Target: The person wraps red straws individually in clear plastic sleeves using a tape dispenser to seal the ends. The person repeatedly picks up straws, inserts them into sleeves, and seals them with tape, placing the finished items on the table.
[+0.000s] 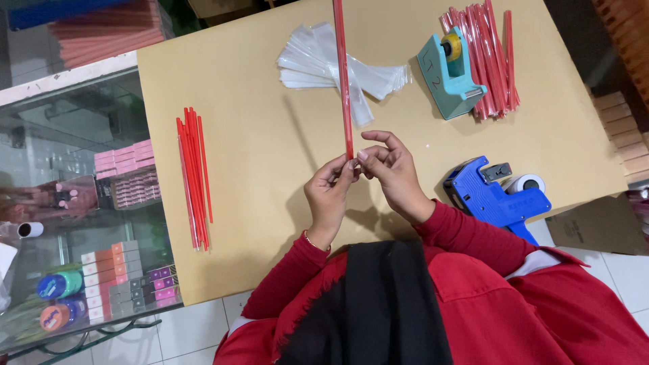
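Observation:
Both hands meet over the tan table (257, 142). My left hand (329, 196) and my right hand (390, 169) pinch the near end of a long thin red stick (343, 74) that appears to sit in a clear plastic sleeve. The stick points away from me, out past the table's far edge. Under it, farther off, lies a heap of clear plastic sleeves (318, 61). A loose bunch of bare red sticks (194, 177) lies at the left of the table. A pile of sleeved red sticks (497, 54) lies at the far right.
A teal tape dispenser (451, 74) stands on the sleeved pile's left side. A blue price-label gun (497, 196) lies near my right forearm. Left of the table is a glass display case (81, 203) holding small boxes and tape rolls. White floor tiles show below.

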